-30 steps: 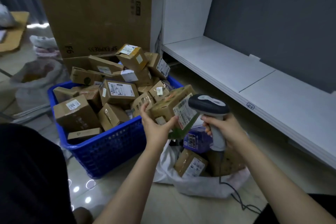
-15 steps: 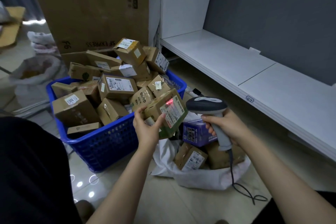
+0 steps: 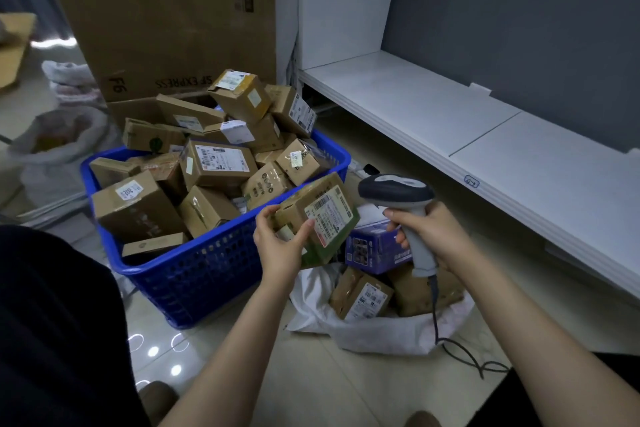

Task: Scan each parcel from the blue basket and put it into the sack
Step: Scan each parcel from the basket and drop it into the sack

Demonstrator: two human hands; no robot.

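My left hand [image 3: 280,243] grips a small brown and green parcel [image 3: 317,215] by its near corner, its white label turned toward me. It hangs between the blue basket [image 3: 207,274] and the white sack [image 3: 381,329]. My right hand [image 3: 433,236] holds the grey scanner [image 3: 398,194] by its handle, the head just right of the parcel's label. The basket is heaped with several brown cardboard parcels [image 3: 218,163]. Inside the open sack on the floor lie a blue box [image 3: 377,250] and brown boxes [image 3: 360,293].
A tall cardboard box [image 3: 166,17] stands behind the basket. A low white shelf [image 3: 485,135] runs along the right under a grey wall. Another white sack [image 3: 52,146] sits at the far left. The scanner cable [image 3: 460,350] trails on the tiled floor.
The red scan light seen on the label half a second ago is gone. The parcel has dropped slightly and moved toward the sack; the scanner stays beside it.
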